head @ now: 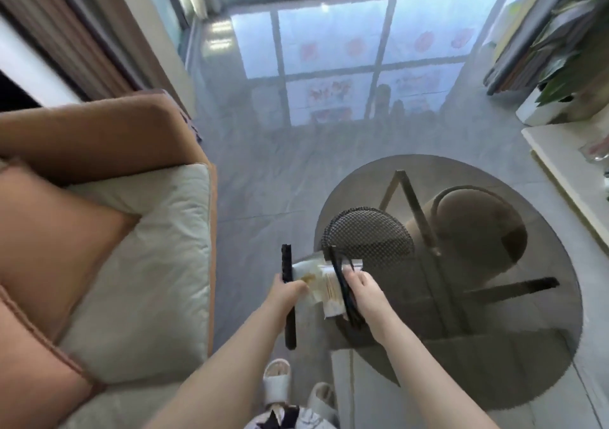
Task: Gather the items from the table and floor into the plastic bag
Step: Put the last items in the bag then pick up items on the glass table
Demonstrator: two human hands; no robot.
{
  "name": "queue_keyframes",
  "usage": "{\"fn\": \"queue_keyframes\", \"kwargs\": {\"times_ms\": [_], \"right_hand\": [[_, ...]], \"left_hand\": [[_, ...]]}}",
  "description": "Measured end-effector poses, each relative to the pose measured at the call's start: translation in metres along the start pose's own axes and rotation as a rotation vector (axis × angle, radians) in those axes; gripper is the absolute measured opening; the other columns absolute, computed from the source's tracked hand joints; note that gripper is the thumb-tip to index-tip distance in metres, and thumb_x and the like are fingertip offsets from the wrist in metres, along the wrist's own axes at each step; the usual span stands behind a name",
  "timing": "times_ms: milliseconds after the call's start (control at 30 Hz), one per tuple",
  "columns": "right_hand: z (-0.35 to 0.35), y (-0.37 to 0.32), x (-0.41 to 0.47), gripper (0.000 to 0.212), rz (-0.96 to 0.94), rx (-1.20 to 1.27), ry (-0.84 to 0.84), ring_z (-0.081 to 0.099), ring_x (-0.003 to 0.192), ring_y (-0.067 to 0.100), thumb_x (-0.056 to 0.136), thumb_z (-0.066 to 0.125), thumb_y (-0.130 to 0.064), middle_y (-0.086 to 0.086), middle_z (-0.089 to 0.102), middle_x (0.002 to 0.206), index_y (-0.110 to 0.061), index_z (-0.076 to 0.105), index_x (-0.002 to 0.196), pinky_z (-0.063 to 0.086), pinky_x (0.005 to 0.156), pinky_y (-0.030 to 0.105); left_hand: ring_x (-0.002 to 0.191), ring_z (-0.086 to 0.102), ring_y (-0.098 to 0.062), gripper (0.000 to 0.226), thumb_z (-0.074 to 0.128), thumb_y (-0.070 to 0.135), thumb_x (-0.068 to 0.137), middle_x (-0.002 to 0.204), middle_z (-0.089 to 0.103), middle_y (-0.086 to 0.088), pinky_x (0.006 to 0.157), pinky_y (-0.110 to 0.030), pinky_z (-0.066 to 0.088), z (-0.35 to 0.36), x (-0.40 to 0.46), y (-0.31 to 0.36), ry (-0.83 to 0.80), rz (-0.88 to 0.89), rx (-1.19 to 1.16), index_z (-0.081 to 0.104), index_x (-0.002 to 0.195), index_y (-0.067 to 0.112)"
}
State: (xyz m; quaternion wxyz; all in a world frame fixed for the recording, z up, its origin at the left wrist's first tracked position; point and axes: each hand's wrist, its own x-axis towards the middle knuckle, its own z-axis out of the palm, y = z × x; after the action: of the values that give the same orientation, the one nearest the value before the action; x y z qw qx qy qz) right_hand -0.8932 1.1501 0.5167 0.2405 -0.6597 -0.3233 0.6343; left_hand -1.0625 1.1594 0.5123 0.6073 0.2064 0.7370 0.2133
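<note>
My left hand point(287, 292) grips a long black bar-shaped object point(288, 297) that points away from me, and its fingers also touch a clear plastic bag point(324, 288) holding pale packets. My right hand point(362, 292) grips the black handle of a round black mesh swatter point(369, 236), whose head hangs over the left edge of the round glass table point(494, 346). The bag sits between both hands at the table's left edge. The view is blurred, so the bag's contents are unclear.
An orange and cream sofa point(131, 264) fills the left. Under the glass stands a beige stool point(478, 231). A white cabinet point(566, 165) and a plant point(573, 66) are at the right. Glossy floor tiles point(280, 171) stretch to the window. My white slippers point(276, 382) show below.
</note>
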Motion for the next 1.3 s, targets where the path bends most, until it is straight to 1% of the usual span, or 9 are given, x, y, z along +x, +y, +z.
{"fn": "queue_keyframes", "kwargs": {"times_ms": [200, 300, 367, 567, 700, 967, 1067, 1167, 1300], "right_hand": [[0.104, -0.036, -0.07, 0.031, -0.082, -0.102, -0.215, 0.055, 0.058, 0.013, 0.089, 0.061, -0.037, 0.005, 0.057, 0.078, -0.007, 0.054, 0.087, 0.047, 0.046, 0.022], [0.162, -0.034, -0.105, 0.031, -0.107, -0.165, -0.326, 0.058, 0.063, 0.02, 0.091, 0.061, -0.032, 0.012, 0.061, 0.091, -0.004, 0.055, 0.103, 0.05, 0.048, 0.027], [0.192, -0.03, -0.122, 0.021, -0.113, -0.183, -0.376, 0.057, 0.061, 0.019, 0.092, 0.06, -0.027, 0.009, 0.06, 0.085, -0.007, 0.055, 0.099, 0.05, 0.047, 0.027], [0.295, 0.008, -0.201, 0.018, -0.1, -0.251, -0.53, 0.058, 0.063, 0.026, 0.088, 0.063, -0.015, 0.015, 0.061, 0.082, -0.002, 0.058, 0.099, 0.053, 0.053, 0.032], [0.353, 0.054, -0.252, 0.005, -0.036, -0.245, -0.574, 0.054, 0.054, 0.027, 0.088, 0.059, -0.003, 0.016, 0.058, 0.072, -0.004, 0.058, 0.083, 0.054, 0.048, 0.032], [0.452, 0.126, -0.326, 0.009, -0.023, -0.463, -0.595, 0.054, 0.053, 0.027, 0.086, 0.062, -0.008, 0.015, 0.056, 0.066, -0.001, 0.056, 0.082, 0.051, 0.063, 0.041], [0.482, 0.137, -0.338, 0.007, -0.096, -0.609, -0.601, 0.047, 0.05, 0.018, 0.085, 0.062, -0.009, 0.008, 0.053, 0.062, -0.005, 0.057, 0.086, 0.04, 0.05, 0.025], [0.505, 0.144, -0.341, 0.02, -0.206, -0.732, -0.617, 0.055, 0.064, 0.018, 0.081, 0.064, -0.005, 0.004, 0.058, 0.077, -0.01, 0.057, 0.099, 0.046, 0.058, 0.028], [0.534, 0.153, -0.333, 0.022, -0.349, -0.967, -0.593, 0.059, 0.072, 0.02, 0.075, 0.065, -0.014, 0.0, 0.059, 0.082, -0.025, 0.052, 0.089, 0.052, 0.071, 0.035]], "left_hand": [[0.087, 0.061, -0.027, 0.032, 0.069, 0.038, 0.077, 0.094, 0.065, -0.008, 0.064, -0.029, 0.046, -0.113, -0.074, -0.03, 0.104, 0.046, -0.341, 0.065, 0.1, 0.015], [0.076, 0.061, -0.026, 0.027, 0.064, 0.038, 0.082, 0.086, 0.065, -0.011, 0.061, -0.027, 0.045, -0.169, -0.11, -0.06, 0.123, 0.083, -0.437, 0.064, 0.097, 0.016], [0.07, 0.057, -0.027, 0.019, 0.063, 0.028, 0.087, 0.079, 0.059, -0.01, 0.06, -0.029, 0.046, -0.196, -0.127, -0.082, 0.206, 0.082, -0.477, 0.06, 0.098, 0.012], [0.094, 0.059, -0.027, 0.02, 0.07, 0.016, 0.085, 0.101, 0.061, -0.012, 0.079, -0.031, 0.048, -0.289, -0.207, -0.185, 0.436, 0.066, -0.566, 0.057, 0.098, 0.008], [0.087, 0.062, -0.03, 0.039, 0.074, 0.015, 0.079, 0.095, 0.063, -0.014, 0.076, -0.038, 0.053, -0.347, -0.262, -0.267, 0.545, 0.014, -0.637, 0.056, 0.11, 0.001], [0.086, 0.055, -0.03, 0.034, 0.062, 0.005, 0.083, 0.089, 0.057, -0.014, 0.075, -0.036, 0.044, -0.432, -0.341, -0.408, 0.798, -0.111, -0.761, 0.05, 0.114, -0.001], [0.084, 0.055, -0.028, 0.028, 0.062, 0.006, 0.084, 0.081, 0.055, -0.01, 0.077, -0.035, 0.044, -0.447, -0.348, -0.433, 0.793, -0.117, -0.832, 0.052, 0.11, 0.001], [0.089, 0.059, -0.03, 0.035, 0.064, 0.013, 0.083, 0.096, 0.061, -0.014, 0.08, -0.035, 0.045, -0.454, -0.344, -0.444, 0.734, -0.12, -0.902, 0.053, 0.114, 0.002], [0.103, 0.05, -0.028, 0.044, 0.063, 0.019, 0.083, 0.114, 0.053, -0.01, 0.088, -0.036, 0.039, -0.462, -0.327, -0.441, 0.67, -0.109, -0.92, 0.044, 0.12, 0.008]]}}
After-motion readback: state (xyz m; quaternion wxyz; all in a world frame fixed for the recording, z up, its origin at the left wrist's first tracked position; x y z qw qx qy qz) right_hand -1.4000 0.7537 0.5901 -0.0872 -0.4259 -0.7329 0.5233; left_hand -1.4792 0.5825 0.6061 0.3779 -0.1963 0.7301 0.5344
